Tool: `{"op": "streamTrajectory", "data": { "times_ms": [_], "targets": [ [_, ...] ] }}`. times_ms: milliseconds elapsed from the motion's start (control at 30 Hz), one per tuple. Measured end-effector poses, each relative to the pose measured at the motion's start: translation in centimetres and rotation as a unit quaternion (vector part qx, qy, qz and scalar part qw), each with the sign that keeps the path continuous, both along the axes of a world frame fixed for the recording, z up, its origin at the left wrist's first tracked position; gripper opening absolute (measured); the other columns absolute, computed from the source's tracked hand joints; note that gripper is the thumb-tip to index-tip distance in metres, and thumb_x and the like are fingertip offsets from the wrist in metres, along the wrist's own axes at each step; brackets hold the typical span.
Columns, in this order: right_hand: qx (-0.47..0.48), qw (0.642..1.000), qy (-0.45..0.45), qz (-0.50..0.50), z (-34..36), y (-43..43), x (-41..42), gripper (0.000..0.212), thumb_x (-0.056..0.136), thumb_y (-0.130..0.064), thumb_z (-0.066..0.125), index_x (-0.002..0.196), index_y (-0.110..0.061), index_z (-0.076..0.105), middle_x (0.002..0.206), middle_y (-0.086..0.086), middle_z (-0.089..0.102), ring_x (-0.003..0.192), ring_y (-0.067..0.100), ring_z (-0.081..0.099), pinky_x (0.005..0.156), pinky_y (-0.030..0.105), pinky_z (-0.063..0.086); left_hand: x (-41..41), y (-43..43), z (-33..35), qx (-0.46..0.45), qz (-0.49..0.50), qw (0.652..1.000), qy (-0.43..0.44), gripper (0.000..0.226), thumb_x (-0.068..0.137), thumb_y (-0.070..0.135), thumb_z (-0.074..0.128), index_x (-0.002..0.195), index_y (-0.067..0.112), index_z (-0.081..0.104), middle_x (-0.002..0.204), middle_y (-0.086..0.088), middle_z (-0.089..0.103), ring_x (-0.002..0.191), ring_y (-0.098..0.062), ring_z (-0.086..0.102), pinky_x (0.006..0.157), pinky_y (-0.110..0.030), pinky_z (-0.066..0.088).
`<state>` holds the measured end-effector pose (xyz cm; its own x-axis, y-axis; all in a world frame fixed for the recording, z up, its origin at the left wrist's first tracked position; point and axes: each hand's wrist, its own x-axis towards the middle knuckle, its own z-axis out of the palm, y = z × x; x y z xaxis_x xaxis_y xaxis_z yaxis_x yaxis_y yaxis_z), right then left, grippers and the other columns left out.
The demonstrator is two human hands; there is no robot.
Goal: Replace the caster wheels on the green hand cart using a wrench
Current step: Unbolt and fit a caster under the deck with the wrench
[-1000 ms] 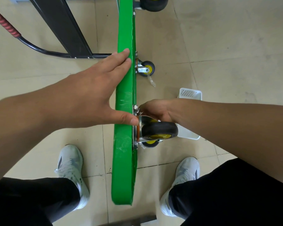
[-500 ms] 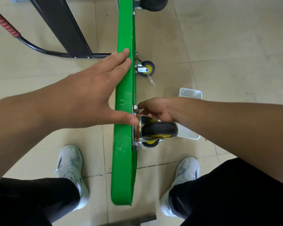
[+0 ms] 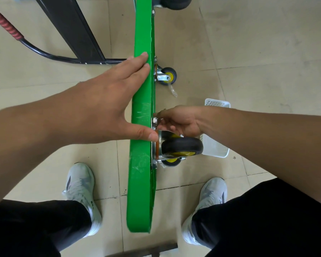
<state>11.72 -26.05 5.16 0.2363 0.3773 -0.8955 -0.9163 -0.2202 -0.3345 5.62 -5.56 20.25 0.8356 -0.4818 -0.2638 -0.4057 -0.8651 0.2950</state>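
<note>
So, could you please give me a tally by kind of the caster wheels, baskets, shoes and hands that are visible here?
Caster wheels: 4
White basket: 1
Shoes: 2
Hands: 2, the left hand and the right hand
Total: 9

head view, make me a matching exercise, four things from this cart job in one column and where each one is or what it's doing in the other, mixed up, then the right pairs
Things:
1. left hand
2. right hand
3. white basket
4. near caster wheel

Places or states:
A. on the floor, partly hidden behind the right forearm
B. flat against the edge of the green cart deck
C. bolted to the deck's underside, just below the right hand
D. fingertips at the hardware on the caster's mounting plate

Pairs: 1-B, 2-D, 3-A, 4-C
</note>
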Motion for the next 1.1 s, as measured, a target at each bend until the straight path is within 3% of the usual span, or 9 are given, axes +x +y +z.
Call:
{"op": "streamTrajectory", "data": {
  "times_ms": [133, 267, 500, 633, 767, 1100],
  "targets": [
    [0.015, 1.000, -0.019, -0.006, 0.4, -0.2, -0.1, 0.034, 0.103, -0.029, 0.060, 0.073, -0.012, 0.056, 0.060, 0.004, 0.065, 0.049, 0.010, 0.068, 0.035, 0.013, 0.043, 0.0, 0.0, 0.0, -0.005, 0.001, 1.000, -0.002, 0.141, 0.050, 0.104, 0.033, 0.160, 0.022, 0.000, 0.165, 0.018, -0.015, 0.151, 0.001, -0.008, 0.120, -0.043, 0.029],
    [0.027, 0.999, -0.030, -0.011, 0.7, -0.3, -0.1, 0.033, 0.103, -0.029, 0.060, 0.075, -0.013, 0.055, 0.061, 0.005, 0.065, 0.050, 0.011, 0.068, 0.036, 0.014, 0.045, 0.0, 0.0, -0.1, -0.014, 0.004, 1.000, 0.002, 0.142, 0.050, 0.103, 0.036, 0.161, 0.022, 0.000, 0.165, 0.018, -0.015, 0.151, 0.001, -0.005, 0.118, -0.029, 0.022],
    [0.045, 0.997, -0.054, -0.024, 0.8, -0.6, -0.7, 0.028, 0.102, -0.027, 0.062, 0.081, -0.009, 0.060, 0.065, 0.005, 0.066, 0.051, 0.010, 0.067, 0.039, 0.012, 0.046, 0.0, 0.1, -0.2, -0.017, 0.005, 1.000, 0.001, 0.141, 0.049, 0.103, 0.036, 0.161, 0.025, -0.001, 0.164, 0.022, -0.017, 0.147, 0.005, 0.002, 0.119, -0.033, 0.027],
    [0.069, 0.994, -0.082, -0.027, 1.2, -0.9, -0.7, 0.026, 0.100, -0.028, 0.063, 0.086, -0.007, 0.060, 0.068, 0.007, 0.067, 0.054, 0.012, 0.067, 0.040, 0.014, 0.048, 0.0, 0.0, -0.2, -0.017, 0.003, 1.000, -0.002, 0.141, 0.050, 0.102, 0.035, 0.161, 0.023, 0.000, 0.165, 0.020, -0.016, 0.150, 0.002, -0.003, 0.118, -0.029, 0.023],
    [0.072, 0.988, -0.133, -0.003, 1.6, -0.9, -0.8, 0.026, 0.100, -0.030, 0.063, 0.090, -0.006, 0.063, 0.069, 0.007, 0.068, 0.054, 0.011, 0.066, 0.042, 0.015, 0.048, 0.0, 0.0, -0.2, -0.022, 0.003, 1.000, -0.001, 0.142, 0.049, 0.102, 0.036, 0.161, 0.022, 0.000, 0.165, 0.020, -0.015, 0.150, 0.002, -0.005, 0.119, -0.034, 0.028],
    [0.081, 0.985, -0.148, 0.018, 1.6, -0.4, -1.2, 0.024, 0.102, -0.029, 0.062, 0.093, -0.007, 0.063, 0.067, 0.005, 0.068, 0.051, 0.009, 0.063, 0.043, 0.015, 0.049, -0.1, 0.0, -0.3, -0.023, 0.002, 1.000, -0.005, 0.141, 0.049, 0.102, 0.036, 0.161, 0.024, 0.000, 0.165, 0.020, -0.015, 0.150, 0.000, 0.004, 0.114, -0.024, 0.022]
  ]
}}
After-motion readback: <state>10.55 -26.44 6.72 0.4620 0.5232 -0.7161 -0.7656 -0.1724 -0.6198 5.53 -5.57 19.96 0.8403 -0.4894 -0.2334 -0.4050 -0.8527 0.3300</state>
